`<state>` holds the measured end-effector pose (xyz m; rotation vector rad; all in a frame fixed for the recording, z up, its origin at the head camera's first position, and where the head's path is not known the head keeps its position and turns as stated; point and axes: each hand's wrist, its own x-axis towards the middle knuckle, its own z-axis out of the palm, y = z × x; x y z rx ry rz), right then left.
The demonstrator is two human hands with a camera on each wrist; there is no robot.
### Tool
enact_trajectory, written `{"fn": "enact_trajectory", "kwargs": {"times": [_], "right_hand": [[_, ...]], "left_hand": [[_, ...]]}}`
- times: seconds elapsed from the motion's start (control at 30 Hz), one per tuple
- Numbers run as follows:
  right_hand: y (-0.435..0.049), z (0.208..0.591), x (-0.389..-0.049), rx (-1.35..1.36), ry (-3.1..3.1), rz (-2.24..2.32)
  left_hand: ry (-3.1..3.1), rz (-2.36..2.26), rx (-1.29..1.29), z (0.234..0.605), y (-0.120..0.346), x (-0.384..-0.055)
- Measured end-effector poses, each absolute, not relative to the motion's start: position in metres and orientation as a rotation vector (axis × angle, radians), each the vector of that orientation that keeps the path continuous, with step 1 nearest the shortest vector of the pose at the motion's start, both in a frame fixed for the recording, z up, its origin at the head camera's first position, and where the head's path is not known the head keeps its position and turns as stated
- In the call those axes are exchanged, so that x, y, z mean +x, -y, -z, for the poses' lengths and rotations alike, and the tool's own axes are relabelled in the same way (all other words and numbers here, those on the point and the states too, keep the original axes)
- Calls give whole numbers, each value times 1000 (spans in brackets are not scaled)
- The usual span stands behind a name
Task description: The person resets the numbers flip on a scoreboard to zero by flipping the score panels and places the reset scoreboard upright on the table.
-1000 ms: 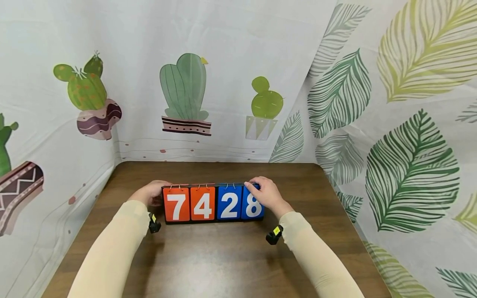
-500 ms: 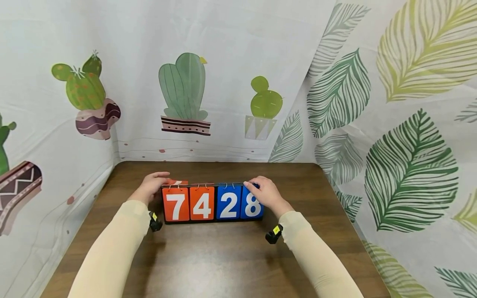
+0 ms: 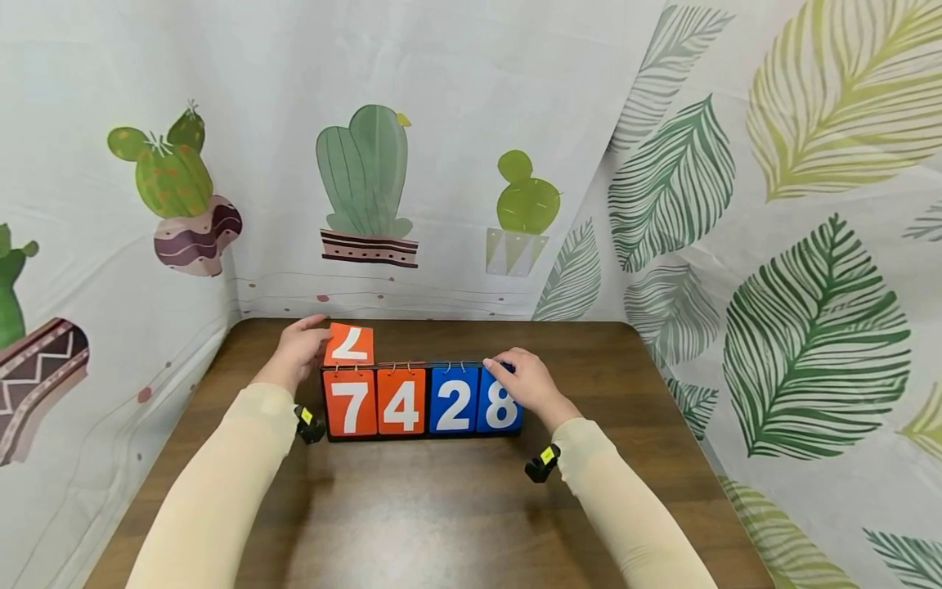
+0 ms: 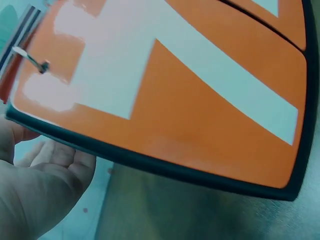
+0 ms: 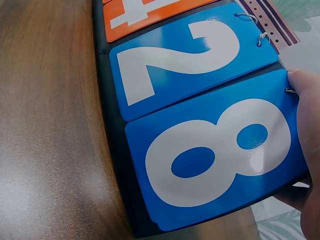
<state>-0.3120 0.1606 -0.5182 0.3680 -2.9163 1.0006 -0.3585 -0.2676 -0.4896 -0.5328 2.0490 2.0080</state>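
Observation:
A flip scoreboard (image 3: pixel 427 438) stands on the table, showing orange 7 and 4 cards and blue 2 and 8 cards on metal rings. My left hand (image 3: pixel 298 353) is at its left top corner, fingertips at the left edge of a raised orange number card (image 3: pixel 350 344) that stands above the top edge behind the 7. The left wrist view shows curled fingers (image 4: pixel 60 162) behind the board; the fingertips on the card are hidden. My right hand (image 3: pixel 527 382) grips the right top corner, thumb (image 5: pixel 299 80) over the blue 8 card (image 5: pixel 200 165), other fingers behind.
The brown wooden table (image 3: pixel 412 515) extends in front of the scoreboard. A white cloth (image 3: pixel 456 98) with printed cacti hangs behind it, and a leaf-printed cloth (image 3: pixel 817 343) hangs to the right.
My left hand has moved up behind the board, and an orange card has risen from behind the 7 to stand above the top edge. The right hand has stayed in place.

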Motion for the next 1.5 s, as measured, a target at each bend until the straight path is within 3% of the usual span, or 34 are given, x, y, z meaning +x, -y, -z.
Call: {"fn": "enact_trajectory", "kwargs": {"times": [0.37,1.03,1.5], "right_hand": [[-164,518,-314,356,2909,-988],[-162,517,-311,335,2890,-1052],[-159,521,-311,334,2869,-1061]], "left_hand": [[-2014,-1990,-453,450,252,-355],[-2097,-1988,-93,422,259,-331],[-2519,-1651,276,420,262,-300]]}}
